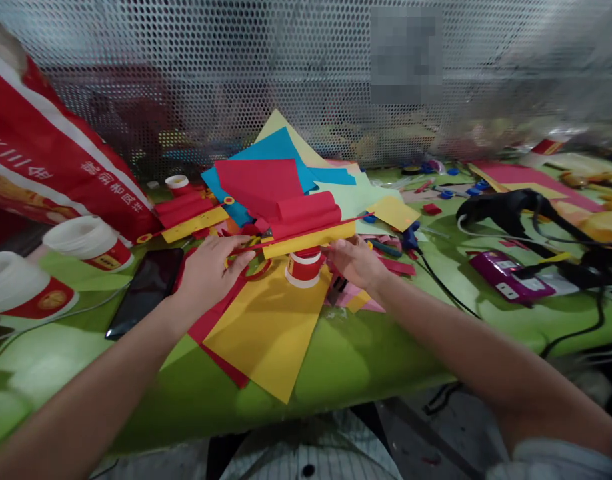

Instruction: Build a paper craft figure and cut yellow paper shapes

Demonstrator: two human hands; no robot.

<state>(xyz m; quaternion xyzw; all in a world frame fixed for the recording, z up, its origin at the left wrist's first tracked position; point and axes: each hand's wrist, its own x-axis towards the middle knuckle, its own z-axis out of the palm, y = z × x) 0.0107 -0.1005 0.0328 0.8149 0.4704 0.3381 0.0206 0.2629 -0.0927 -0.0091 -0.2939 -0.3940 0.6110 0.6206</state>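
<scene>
A red-and-white paper cup [306, 268] stands upside down. Above it lies a yellow paper strip [311, 240] with a rolled piece of red paper [309, 208] behind. Along the yellow strip's upper edge runs a thin red strip [251, 248], slanting up to the right. My left hand [209, 270] pinches its left end. Close to the cup and the yellow strip's right end, my right hand [359, 263] has its fingers pressed together; what they hold is hidden. Beneath are a yellow sheet [271, 327] and red-handled scissors [259, 272], partly covered.
Two stacks of paper cups [89, 243] and a black phone [145, 290] are on the left, before a big red bag [61, 133]. Coloured sheets [259, 177] lie behind. To the right are a purple power strip [509, 277] and black cables [449, 290].
</scene>
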